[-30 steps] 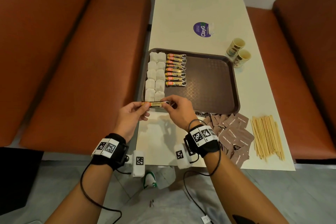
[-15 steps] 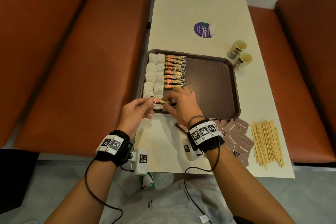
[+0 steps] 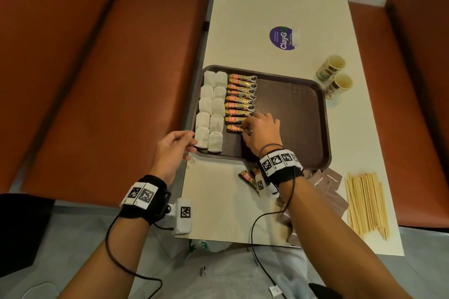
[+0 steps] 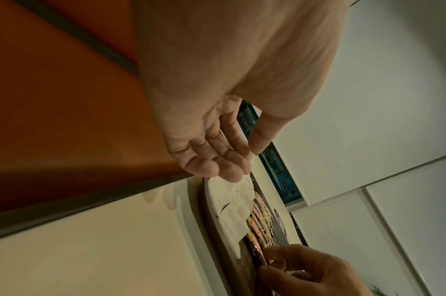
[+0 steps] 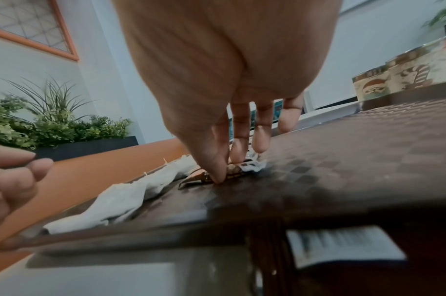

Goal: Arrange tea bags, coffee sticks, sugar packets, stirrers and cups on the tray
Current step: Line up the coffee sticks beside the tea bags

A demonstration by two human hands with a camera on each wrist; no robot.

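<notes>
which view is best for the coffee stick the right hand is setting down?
Right wrist: the coffee stick is close, under thumb and fingertips on the tray. Head shows its row position, partly hidden by the right hand. Left wrist catches only an edge.

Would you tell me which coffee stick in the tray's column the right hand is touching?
The nearest coffee stick, last in the column on the tray. The right hand pinches its dark end; the others lie untouched.

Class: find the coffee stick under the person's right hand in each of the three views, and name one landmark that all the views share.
Head: coffee stick at centre, nearest in its column.
Left wrist: bottom centre, by fingertips.
Right wrist: centre, pinched against the tray.
Shared landmark: white tea bags.
</notes>
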